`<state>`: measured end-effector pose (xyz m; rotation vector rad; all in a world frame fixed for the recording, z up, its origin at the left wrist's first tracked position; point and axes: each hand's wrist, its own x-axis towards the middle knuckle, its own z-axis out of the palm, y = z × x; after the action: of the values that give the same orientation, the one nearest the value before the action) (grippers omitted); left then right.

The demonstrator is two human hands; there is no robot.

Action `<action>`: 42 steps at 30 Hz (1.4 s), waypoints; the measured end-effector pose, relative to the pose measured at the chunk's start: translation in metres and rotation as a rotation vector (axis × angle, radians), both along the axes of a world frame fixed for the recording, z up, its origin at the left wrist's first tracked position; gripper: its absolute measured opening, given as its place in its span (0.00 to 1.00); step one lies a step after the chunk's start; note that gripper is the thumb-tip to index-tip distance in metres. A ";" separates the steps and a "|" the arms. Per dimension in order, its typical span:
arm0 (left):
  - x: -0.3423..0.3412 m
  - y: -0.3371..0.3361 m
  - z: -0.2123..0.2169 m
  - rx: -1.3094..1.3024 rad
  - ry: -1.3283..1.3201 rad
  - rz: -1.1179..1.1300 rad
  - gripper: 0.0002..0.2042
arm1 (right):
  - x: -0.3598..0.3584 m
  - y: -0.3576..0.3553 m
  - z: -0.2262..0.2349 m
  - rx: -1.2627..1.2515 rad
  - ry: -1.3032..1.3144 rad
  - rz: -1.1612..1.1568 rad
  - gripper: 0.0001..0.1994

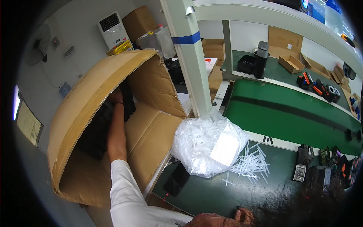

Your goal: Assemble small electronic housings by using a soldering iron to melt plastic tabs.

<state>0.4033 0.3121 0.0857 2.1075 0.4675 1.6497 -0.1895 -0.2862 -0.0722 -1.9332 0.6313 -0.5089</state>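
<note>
Sleeve: white [126,185], nearest, running up along the bare forearm [116,140] toward the left hand.
Left hand [115,97]: deep inside the large cardboard box [81,98], fingers in shadow; whether it grips anything, cannot tell.
Right hand: out of view, so its state cannot be told.
Black items [129,102]: inside the box, about the left hand; too dark to tell their kind.
Dark phone [177,179]: right of the forearm, on the dark green tabletop [206,193].
Plastic bag [193,147]: clear, bulging, right of the left hand, with a white paper [225,145] on it.
White strips [251,164]: loose heap just beside the bag, farther from the left hand.
Conveyor belt [287,113]: green, well right of the left hand, beyond the bag.
Black bottle [261,62]: upright, across the belt from the bag.
Air conditioner [115,28]: white, past the left hand, behind the box.
</note>
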 end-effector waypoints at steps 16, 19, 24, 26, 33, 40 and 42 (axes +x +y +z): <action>-0.179 -0.232 -0.048 -1.053 -0.421 -0.765 0.34 | 0.006 -0.006 0.013 0.098 -0.175 0.278 0.06; -0.193 -0.266 -0.066 -1.331 -0.332 -0.831 0.36 | 0.007 -0.003 0.012 0.076 -0.192 0.310 0.06; -0.227 -0.314 -0.067 -1.428 -0.245 -0.960 0.33 | 0.000 0.007 0.022 0.099 -0.237 0.299 0.07; -0.262 -0.312 -0.057 -1.377 -0.289 -1.025 0.32 | -0.001 0.009 0.023 0.067 -0.276 0.291 0.08; -0.449 -0.379 -0.081 -0.909 0.027 -1.435 0.36 | 0.033 0.034 0.079 0.448 -0.573 0.394 0.47; -0.501 -0.422 -0.125 -0.822 0.227 -1.650 0.32 | 0.046 0.010 0.046 0.614 -0.435 0.252 0.13; -0.491 -0.410 -0.126 -0.533 0.426 -1.659 0.23 | 0.033 -0.015 0.041 0.549 -0.425 0.151 0.14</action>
<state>-0.0874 -0.0982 -0.0402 1.4582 -0.5910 0.0853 -0.1567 -0.3008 -0.0314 -1.2892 0.3023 -0.5599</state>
